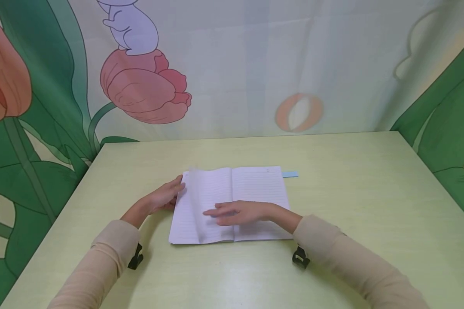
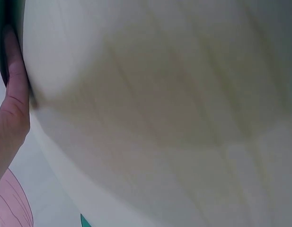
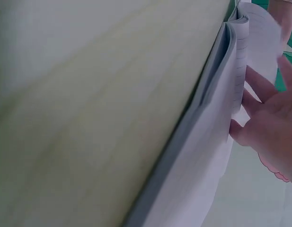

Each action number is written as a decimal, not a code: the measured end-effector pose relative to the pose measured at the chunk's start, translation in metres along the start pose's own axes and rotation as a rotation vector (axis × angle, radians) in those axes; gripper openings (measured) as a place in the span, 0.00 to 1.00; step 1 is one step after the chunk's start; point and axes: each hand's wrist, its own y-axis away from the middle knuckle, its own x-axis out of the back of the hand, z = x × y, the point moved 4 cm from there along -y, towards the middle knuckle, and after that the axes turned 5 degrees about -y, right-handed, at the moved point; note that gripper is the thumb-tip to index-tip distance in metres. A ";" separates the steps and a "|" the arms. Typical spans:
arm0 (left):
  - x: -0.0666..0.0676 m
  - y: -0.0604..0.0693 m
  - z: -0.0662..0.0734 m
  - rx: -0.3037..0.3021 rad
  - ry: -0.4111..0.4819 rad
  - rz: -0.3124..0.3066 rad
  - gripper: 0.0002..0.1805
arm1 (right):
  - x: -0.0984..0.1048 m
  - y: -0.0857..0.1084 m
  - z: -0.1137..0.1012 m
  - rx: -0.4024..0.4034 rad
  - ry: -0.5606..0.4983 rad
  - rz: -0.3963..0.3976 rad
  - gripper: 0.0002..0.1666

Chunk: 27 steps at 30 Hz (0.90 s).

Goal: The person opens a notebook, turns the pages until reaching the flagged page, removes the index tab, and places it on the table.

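Observation:
An open lined notebook (image 1: 261,184) lies on the table, its left side slightly raised at the lower edge. My left hand (image 1: 164,196) holds the notebook's left edge, thumb on the page and the other fingers mostly hidden; the left wrist view shows one finger (image 2: 15,90) along that edge. A single page (image 1: 195,210), blurred, stands partly lifted over the left half. My right hand (image 1: 243,212) reaches over the middle of the notebook with its fingers extended to the left. In the right wrist view the fingers of that hand (image 3: 273,113) are spread beside the pages.
A light blue tab (image 1: 290,174) sticks out at the notebook's upper right. The pale wooden table (image 1: 352,180) extends around it. Behind hangs a curtain (image 1: 224,77) printed with flowers and leaves. Black wrist mounts (image 1: 300,257) show under both sleeves.

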 end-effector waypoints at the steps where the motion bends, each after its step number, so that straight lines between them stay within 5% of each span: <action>1: 0.000 0.000 0.000 0.008 0.003 0.002 0.32 | -0.001 0.000 0.000 0.002 0.000 -0.021 0.25; 7: -0.001 0.000 -0.001 0.012 0.003 0.023 0.36 | -0.003 -0.001 0.000 0.014 0.056 -0.071 0.20; 12: -0.002 0.000 -0.001 -0.018 0.005 0.026 0.45 | 0.001 0.004 0.003 0.015 0.181 -0.001 0.27; 21: -0.003 -0.001 0.001 -0.025 0.015 0.023 0.45 | 0.033 0.041 0.026 -0.325 0.502 0.152 0.53; 27: -0.002 0.000 0.000 -0.012 -0.003 0.036 0.44 | 0.061 0.063 0.050 -0.448 0.547 0.259 0.57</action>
